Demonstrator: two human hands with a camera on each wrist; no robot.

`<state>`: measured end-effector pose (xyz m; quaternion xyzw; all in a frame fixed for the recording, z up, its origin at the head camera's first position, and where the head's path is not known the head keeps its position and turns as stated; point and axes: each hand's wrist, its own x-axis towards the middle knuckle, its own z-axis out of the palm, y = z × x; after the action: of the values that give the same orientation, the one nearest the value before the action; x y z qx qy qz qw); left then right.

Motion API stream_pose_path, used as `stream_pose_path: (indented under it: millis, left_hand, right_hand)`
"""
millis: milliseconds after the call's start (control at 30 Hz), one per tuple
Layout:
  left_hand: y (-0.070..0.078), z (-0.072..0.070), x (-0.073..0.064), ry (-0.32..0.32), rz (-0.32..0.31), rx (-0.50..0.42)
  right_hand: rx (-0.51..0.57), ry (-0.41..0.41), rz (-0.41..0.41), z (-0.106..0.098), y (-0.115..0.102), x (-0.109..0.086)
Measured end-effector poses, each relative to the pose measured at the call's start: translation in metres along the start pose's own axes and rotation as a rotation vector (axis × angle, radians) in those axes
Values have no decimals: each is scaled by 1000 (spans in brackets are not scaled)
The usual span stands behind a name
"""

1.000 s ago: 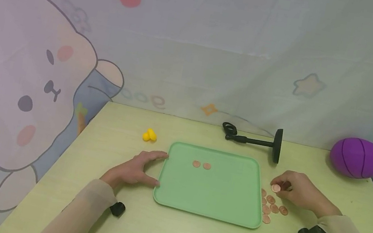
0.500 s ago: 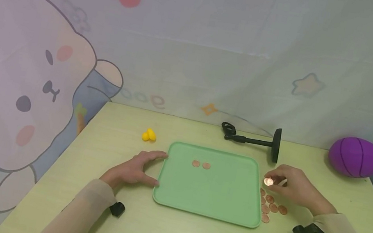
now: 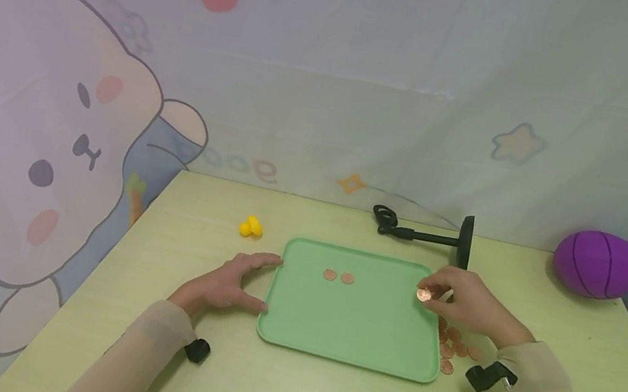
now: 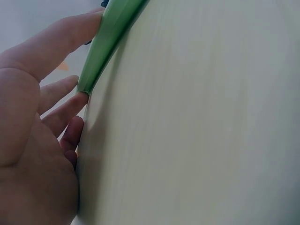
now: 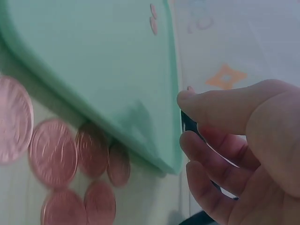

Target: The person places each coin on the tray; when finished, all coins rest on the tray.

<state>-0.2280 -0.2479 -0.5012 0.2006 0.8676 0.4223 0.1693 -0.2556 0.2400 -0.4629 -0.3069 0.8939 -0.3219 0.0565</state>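
Here, the right hand (image 3: 462,299) pinches a round copper-coloured coin (image 3: 424,295) over a rectangular green tray (image 3: 355,322); the left hand (image 3: 226,282), fingers (image 3: 261,261) spread, touches its rim.

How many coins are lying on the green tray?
2: one coin and, just right of it, another coin, both toward the far edge of the green tray. A third coin is pinched in the right hand; that hand hides some rim.

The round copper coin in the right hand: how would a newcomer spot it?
Find the green rectangular tray, then the right hand at its far right corner, pinching the coin. Two copper coins lie on the tray, others beside it; only this gleaming one is held up.
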Motion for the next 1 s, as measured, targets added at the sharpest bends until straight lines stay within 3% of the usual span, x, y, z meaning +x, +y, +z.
stream_pose_path:
  millis: [367,733,1000]
  left_hand:
    - [1,0,-1,1,-16,-6]
    - [0,1,-1,1,-12,-3]
    - [1,1,-1,2,-6,-6]
  right_hand:
    - [-58,-42,-55,19,-17,29]
    - [2,-96,-1,39,-24,55]
    - [-63,-88,-26,49,-30,66]
